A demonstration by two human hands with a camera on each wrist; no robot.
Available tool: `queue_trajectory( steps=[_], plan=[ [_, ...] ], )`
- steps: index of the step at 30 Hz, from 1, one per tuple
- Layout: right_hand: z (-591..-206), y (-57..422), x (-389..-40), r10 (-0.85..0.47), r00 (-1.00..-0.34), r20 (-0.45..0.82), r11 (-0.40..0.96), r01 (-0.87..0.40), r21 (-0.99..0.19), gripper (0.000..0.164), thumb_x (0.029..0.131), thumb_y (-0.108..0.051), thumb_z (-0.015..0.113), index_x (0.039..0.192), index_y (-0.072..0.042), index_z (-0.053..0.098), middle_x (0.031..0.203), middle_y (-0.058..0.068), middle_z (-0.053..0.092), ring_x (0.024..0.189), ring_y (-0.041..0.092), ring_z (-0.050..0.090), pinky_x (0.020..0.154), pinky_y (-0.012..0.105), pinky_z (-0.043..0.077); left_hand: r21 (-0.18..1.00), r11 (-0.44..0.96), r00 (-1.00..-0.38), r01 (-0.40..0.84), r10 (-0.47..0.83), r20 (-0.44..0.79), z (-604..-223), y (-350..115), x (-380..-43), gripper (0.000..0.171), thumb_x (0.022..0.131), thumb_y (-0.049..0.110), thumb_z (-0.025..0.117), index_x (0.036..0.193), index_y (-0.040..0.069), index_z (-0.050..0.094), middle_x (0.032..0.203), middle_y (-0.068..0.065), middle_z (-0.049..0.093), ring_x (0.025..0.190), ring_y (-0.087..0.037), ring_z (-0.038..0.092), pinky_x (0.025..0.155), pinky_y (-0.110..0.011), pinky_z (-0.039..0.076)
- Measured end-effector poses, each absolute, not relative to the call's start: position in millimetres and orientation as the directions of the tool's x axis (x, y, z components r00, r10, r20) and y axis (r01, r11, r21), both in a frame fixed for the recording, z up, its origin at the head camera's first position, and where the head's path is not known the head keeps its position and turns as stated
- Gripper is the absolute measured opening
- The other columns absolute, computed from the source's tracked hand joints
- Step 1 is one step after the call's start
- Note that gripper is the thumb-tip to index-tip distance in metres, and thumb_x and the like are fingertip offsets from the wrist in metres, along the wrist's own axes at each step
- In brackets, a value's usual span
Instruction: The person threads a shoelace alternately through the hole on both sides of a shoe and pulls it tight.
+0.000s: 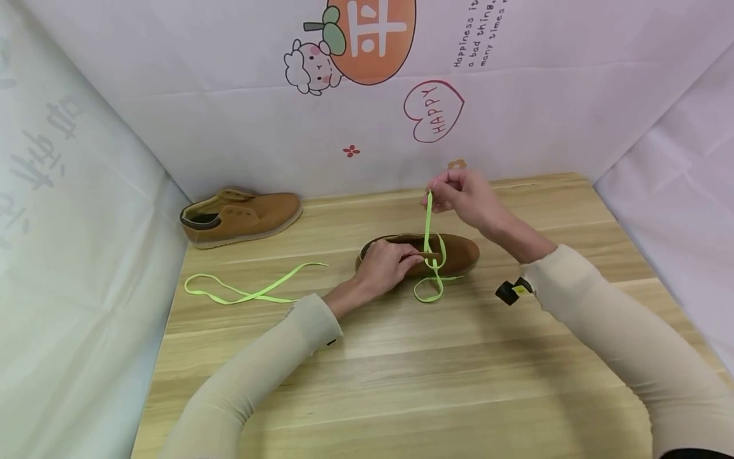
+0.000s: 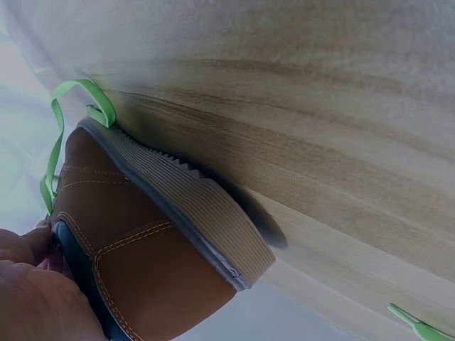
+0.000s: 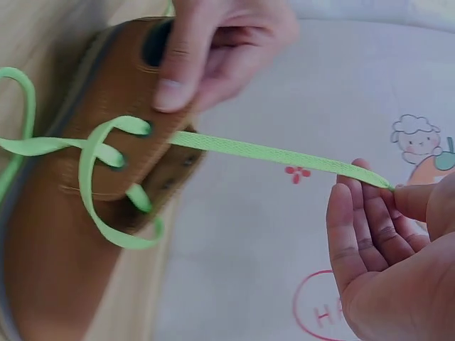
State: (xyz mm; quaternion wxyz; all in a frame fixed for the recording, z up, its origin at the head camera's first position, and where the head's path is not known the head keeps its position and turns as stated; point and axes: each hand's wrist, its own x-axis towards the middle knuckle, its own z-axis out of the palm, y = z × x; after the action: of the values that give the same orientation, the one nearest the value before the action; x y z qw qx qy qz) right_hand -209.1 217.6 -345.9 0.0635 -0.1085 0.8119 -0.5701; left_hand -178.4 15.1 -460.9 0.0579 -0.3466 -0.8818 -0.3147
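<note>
A brown shoe (image 1: 463, 254) rests on the wooden table, its toe to the right. My left hand (image 1: 381, 264) pinches the shoe's eyelet flap (image 3: 146, 167) between thumb and fingers. A neon green shoelace (image 3: 249, 150) runs through several eyelets, with one loop hanging over the flap and another length lying beside the shoe. Above and beyond the shoe, my right hand (image 1: 466, 199) pinches the lace's tip between thumb and fingers. From there the lace stretches straight down to the flap. The left wrist view shows the shoe's side and ribbed sole (image 2: 206, 206).
A second brown shoe (image 1: 264, 215), its eyelets unlaced, stands at the table's back left. Another green lace (image 1: 249, 296) lies loosely crossed in front of it. White printed cloth (image 1: 229, 127) rises behind the table (image 1: 367, 382). A small black device (image 1: 507, 292) sits at the right cuff.
</note>
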Motion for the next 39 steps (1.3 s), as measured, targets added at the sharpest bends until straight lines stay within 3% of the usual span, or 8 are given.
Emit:
queue_trajectory(
  steps=[5,14,27,39],
  plan=[
    [-328,213,-215,-0.238,-0.969,0.065,0.293,-0.135,-0.947,0.024,0.111,-0.008,0.054,0.108,0.013,0.065,0.089,0.003,0.077,0.084,0.018,0.076,0.081,0.032,0.063,0.509,0.56,-0.749,0.654,0.576,0.328,-462,15,-179,0.017,0.102,0.025,0.073,0.098,0.012,0.083,0.084,0.002,0.079,0.066,-0.007,0.064,0.066,-0.028,0.051],
    [-300,199,-218,-0.241,-0.966,0.092,0.31,-0.167,-0.936,0.023,0.11,-0.009,0.057,0.106,0.011,0.069,0.088,0.006,0.078,0.08,0.014,0.076,0.079,0.03,0.063,0.5,0.56,-0.744,0.661,0.579,0.335,-462,14,-179,0.017,0.102,0.025,0.072,0.101,0.013,0.084,0.09,0.002,0.081,0.08,-0.011,0.076,0.077,-0.033,0.059],
    [-272,182,-211,-0.242,-0.965,0.1,0.341,-0.181,-0.923,0.023,0.108,-0.011,0.061,0.109,0.01,0.071,0.086,0.005,0.08,0.08,0.014,0.078,0.079,0.028,0.062,0.493,0.559,-0.738,0.667,0.588,0.331,-463,14,-180,0.017,0.103,0.027,0.071,0.103,0.015,0.084,0.094,0.004,0.081,0.087,-0.012,0.077,0.082,-0.034,0.059],
    [-260,178,-205,-0.242,-0.961,0.131,0.308,-0.204,-0.929,0.02,0.106,-0.009,0.064,0.102,0.008,0.072,0.084,0.005,0.08,0.081,0.018,0.079,0.078,0.029,0.063,0.498,0.548,-0.732,0.672,0.591,0.339,-460,14,-181,0.017,0.103,0.026,0.071,0.102,0.015,0.084,0.091,0.003,0.081,0.083,-0.012,0.077,0.081,-0.034,0.059]
  ],
)
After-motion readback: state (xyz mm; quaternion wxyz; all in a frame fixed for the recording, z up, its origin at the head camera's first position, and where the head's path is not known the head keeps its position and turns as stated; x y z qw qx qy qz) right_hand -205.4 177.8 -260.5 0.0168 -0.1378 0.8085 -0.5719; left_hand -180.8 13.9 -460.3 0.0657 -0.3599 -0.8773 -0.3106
